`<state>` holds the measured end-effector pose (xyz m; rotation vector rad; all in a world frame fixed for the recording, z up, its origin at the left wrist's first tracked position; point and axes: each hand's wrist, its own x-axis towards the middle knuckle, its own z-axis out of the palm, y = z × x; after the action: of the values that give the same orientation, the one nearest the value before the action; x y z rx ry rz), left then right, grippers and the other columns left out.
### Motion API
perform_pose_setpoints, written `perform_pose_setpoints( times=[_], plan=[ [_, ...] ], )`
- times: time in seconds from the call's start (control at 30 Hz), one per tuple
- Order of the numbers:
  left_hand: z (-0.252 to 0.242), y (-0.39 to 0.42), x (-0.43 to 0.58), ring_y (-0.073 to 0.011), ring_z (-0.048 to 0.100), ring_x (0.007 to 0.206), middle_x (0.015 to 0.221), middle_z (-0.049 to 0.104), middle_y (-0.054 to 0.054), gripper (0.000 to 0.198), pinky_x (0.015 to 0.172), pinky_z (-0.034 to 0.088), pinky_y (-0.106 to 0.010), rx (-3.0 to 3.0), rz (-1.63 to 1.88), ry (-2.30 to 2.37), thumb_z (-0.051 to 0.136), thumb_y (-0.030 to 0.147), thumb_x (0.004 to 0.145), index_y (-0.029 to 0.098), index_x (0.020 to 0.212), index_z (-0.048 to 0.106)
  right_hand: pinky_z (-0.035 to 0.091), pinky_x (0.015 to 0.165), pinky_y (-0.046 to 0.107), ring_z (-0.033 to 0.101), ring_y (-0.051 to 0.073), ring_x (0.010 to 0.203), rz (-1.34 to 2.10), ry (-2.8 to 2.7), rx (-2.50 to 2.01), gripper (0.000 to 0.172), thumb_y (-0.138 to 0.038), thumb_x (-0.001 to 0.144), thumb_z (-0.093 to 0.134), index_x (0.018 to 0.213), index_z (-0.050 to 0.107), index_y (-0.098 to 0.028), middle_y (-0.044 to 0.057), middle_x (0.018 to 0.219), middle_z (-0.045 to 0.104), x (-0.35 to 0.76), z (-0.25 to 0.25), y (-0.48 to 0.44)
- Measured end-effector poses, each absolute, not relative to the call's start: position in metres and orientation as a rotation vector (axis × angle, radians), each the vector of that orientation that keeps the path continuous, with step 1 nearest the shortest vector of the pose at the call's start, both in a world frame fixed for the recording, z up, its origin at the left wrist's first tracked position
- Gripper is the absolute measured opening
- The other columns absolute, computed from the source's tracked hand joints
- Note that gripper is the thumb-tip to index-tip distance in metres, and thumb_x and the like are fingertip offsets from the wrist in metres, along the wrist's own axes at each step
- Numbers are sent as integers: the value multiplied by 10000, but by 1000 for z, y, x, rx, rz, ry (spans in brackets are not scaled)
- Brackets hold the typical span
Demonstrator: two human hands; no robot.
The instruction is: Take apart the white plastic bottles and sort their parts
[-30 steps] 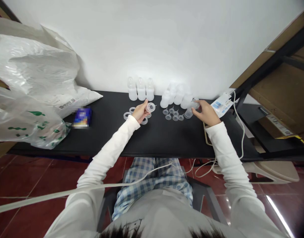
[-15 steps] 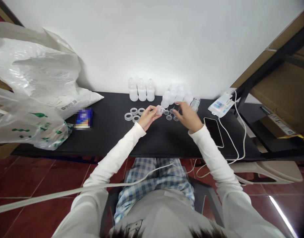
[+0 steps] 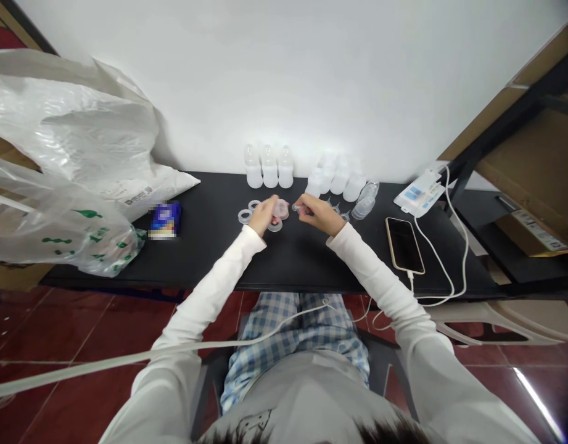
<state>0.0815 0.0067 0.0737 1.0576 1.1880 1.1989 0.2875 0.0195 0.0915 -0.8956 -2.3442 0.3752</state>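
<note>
My left hand [image 3: 264, 216] is closed around a clear bottle cap [image 3: 280, 209], its round side turned up towards me. Just to its right, my right hand [image 3: 321, 214] pinches a small translucent bottle nipple [image 3: 296, 208], largely covered by the fingers. The two pieces are close but apart. White collar rings [image 3: 245, 216] lie beside and under my left hand. Several more nipples [image 3: 345, 216] rest behind my right hand, partly hidden. Three baby bottles with clear domes [image 3: 269, 172] stand at the wall. White bottle bodies [image 3: 340, 180] and clear dome caps [image 3: 366, 206] are grouped right of them.
A phone [image 3: 404, 245] on a charging cable and a white-blue packet [image 3: 420, 192] lie at the right. Left are a blue box [image 3: 165, 219] and big plastic bags [image 3: 80, 135]. A white cable [image 3: 126, 354] crosses before my lap.
My right hand has come back from among the nipples with one pinched in its fingers. My left hand has drawn slightly left and turned the cap's round side up.
</note>
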Motion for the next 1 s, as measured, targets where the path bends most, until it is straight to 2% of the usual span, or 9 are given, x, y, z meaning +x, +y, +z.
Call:
perform_pose_setpoints(
  times=[0.07,0.17,0.3,0.4,0.5,0.67,0.73,0.87,1.0],
  plan=[
    [69,17,49,-55,474,429,593,608,1,367,433,359,-183,1035,1399,1311,544,472,929,148,770,610,447,744,279,537,154,770,254,-2405,-984,180,-220,893,448,1036,553,-190,59,974,613,292,93,22],
    [53,31,-1,-68,598,573,687,623,24,207,583,478,-179,986,1623,1475,670,341,855,174,856,548,431,792,312,573,209,878,21,-2593,-1200,248,-195,898,479,1117,580,-137,127,1059,626,294,93,25],
    [31,37,-34,-87,651,721,911,637,-14,338,783,539,-256,1067,1496,1614,791,205,689,169,899,529,397,903,392,555,302,1083,-241,-2887,-1386,278,-115,867,529,1119,647,-97,209,1170,619,279,93,25],
    [26,36,-34,-118,652,821,1001,630,-25,426,852,529,-283,1265,1385,1669,813,222,633,185,985,578,372,962,443,491,339,1197,-234,-2928,-1373,245,-200,876,600,1094,687,-133,201,1227,586,263,107,38],
    [27,36,-32,-169,644,934,986,655,-27,433,925,515,-327,1445,1294,1619,765,291,679,227,1085,629,390,972,477,476,341,1213,-247,-2749,-1234,328,-324,938,545,1203,635,-152,186,1273,555,246,133,72],
    [20,39,-38,-182,651,993,1042,700,-65,338,1015,484,-358,1424,1343,1518,768,375,678,198,946,665,430,994,556,423,365,1311,-322,-2343,-1207,462,-329,1003,380,1418,409,-128,213,1421,445,215,154,149],
    [16,39,-39,-177,671,976,1053,700,-73,397,993,505,-352,1336,1379,1517,813,402,633,190,910,624,432,1005,574,426,376,1314,-275,-2354,-1287,448,-311,999,389,1393,421,-100,229,1426,446,207,148,166],
    [14,35,-36,-199,689,994,1045,712,-68,489,981,527,-367,1346,1340,1534,884,407,549,203,854,561,436,1006,550,496,368,1233,-198,-2442,-1423,381,-234,969,438,1299,478,-47,245,1289,544,203,132,167],
    [17,34,-34,-210,675,1030,1081,705,-76,394,1021,509,-397,1420,1254,1599,838,362,621,201,844,555,454,977,516,528,348,1166,-229,-2424,-1372,369,-265,955,488,1268,482,-68,216,1226,554,213,133,152]
  ],
)
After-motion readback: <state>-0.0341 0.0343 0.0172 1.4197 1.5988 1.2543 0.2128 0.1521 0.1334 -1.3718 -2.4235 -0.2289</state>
